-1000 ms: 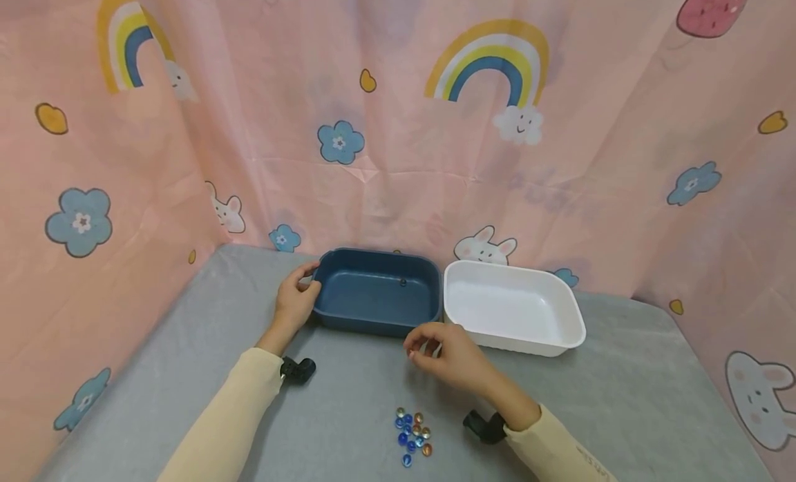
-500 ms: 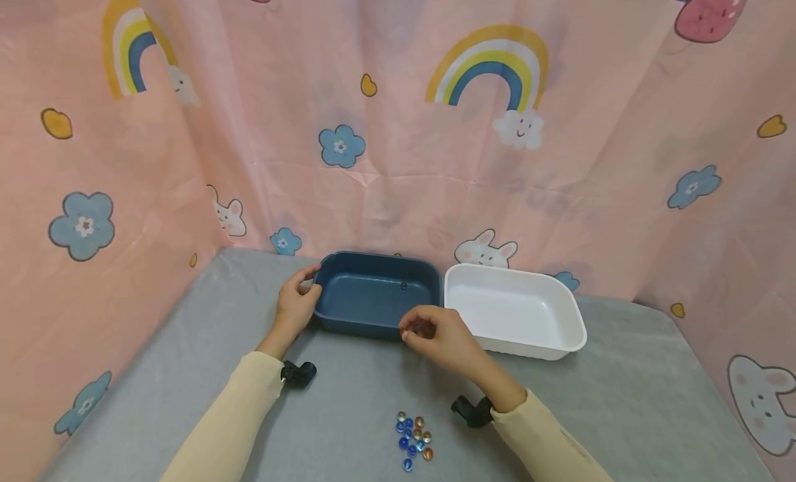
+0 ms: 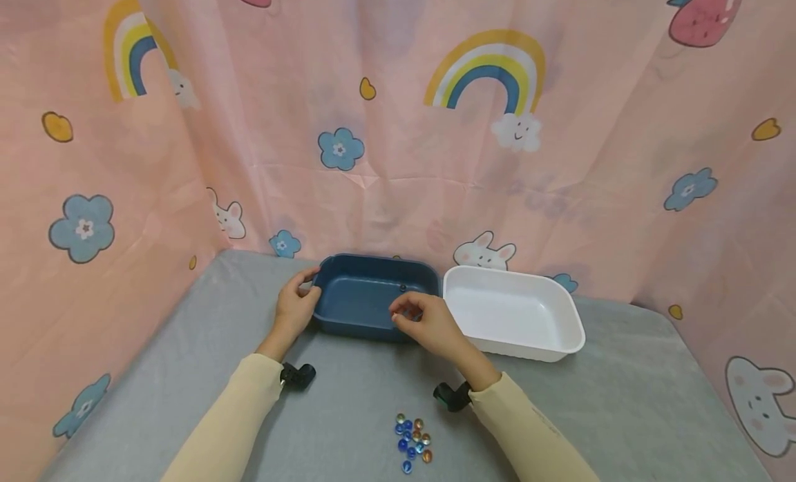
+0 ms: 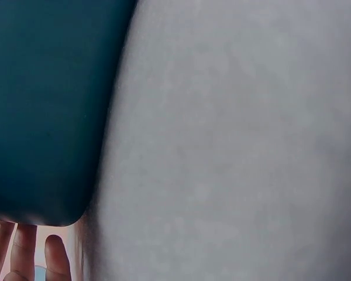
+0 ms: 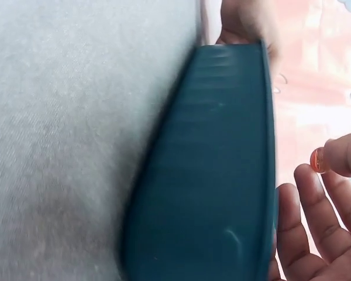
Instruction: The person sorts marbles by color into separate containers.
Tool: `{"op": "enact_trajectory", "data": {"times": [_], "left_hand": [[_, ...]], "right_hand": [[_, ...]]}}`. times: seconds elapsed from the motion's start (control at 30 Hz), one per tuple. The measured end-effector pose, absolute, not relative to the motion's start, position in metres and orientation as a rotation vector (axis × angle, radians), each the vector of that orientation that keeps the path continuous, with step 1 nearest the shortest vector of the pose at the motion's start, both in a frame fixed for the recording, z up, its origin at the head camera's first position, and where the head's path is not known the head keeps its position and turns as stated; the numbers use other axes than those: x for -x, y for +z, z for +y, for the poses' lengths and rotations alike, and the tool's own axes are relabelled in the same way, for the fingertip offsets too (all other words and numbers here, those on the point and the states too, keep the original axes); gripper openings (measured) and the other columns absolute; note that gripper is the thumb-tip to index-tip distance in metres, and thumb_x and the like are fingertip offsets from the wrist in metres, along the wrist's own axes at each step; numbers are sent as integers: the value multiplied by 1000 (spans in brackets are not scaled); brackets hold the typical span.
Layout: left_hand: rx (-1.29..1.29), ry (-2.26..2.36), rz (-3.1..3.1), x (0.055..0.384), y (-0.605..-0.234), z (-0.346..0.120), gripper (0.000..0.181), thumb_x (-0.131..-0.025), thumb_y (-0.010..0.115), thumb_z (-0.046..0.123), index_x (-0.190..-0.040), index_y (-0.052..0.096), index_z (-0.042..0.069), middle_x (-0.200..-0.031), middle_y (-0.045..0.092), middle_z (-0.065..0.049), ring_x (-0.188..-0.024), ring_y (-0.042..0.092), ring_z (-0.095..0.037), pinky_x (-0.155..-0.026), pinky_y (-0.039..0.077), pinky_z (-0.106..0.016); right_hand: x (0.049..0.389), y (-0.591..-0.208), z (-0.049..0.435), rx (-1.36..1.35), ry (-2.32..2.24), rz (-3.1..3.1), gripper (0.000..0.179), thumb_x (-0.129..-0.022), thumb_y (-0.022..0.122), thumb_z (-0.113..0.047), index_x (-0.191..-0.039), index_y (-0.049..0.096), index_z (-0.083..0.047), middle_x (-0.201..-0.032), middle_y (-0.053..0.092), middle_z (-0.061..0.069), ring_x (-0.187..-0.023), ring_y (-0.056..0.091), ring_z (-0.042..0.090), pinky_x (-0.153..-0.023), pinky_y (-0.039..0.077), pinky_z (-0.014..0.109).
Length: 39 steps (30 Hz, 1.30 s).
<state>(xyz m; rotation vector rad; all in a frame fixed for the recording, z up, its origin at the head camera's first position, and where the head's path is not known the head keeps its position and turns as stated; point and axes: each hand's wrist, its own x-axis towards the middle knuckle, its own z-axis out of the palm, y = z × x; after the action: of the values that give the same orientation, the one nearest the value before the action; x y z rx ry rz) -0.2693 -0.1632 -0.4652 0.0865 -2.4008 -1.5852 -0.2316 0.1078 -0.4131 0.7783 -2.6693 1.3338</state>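
The right hand (image 3: 432, 324) pinched an orange marble (image 5: 317, 160) in its fingers over the near side of a blue tray (image 3: 354, 299). The left hand (image 3: 294, 306) clamped its fingers on the tray's left end. Other marbles (image 3: 403, 445) lay on the grey worktop (image 3: 348, 413).

Head view high, forward-down; wrist views close, sharing blue tray (image 5: 210, 152).
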Motion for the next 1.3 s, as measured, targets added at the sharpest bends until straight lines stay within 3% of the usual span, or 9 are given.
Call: {"op": "enact_trajectory", "data": {"times": [0.33,0.7,1.03,1.3], "left_hand": [[-83,-1584,-2408,268,-463,-163,42,-91,55,11,-132,59,16,-131,58,-10,-79,55,-17,-61,45,-26],[-89,-1582,-2408,268,-464,-163,41,-91,55,11,-132,59,17,-132,58,-10,-79,55,-16,-61,45,-25],[-95,-1585,-2408,268,-463,-162,42,-91,54,11,-133,58,17,-132,58,-9,-83,57,-19,-63,45,-25],[-88,-1586,-2400,268,-464,-162,42,-91,54,10,-132,59,16,-132,58,-11,-82,56,-18,-63,45,-25]], "right_hand": [[252,-424,98,-704,1369,-2738,14,-88,66,-14,-99,71,-8,-90,70,1,-69,58,15,-61,48,24],[280,-428,93,-708,1299,-2853,15,-89,65,-12,-101,71,-6,-95,70,5,-71,61,12,-64,50,26],[293,-428,85,-624,1172,-2983,11,-87,67,-11,-97,72,-10,-91,70,1,-87,60,15,-81,47,33],[293,-429,84,-683,1110,-3039,9,-87,68,-11,-96,72,-11,-90,69,0,-88,60,15,-84,47,35]]}}
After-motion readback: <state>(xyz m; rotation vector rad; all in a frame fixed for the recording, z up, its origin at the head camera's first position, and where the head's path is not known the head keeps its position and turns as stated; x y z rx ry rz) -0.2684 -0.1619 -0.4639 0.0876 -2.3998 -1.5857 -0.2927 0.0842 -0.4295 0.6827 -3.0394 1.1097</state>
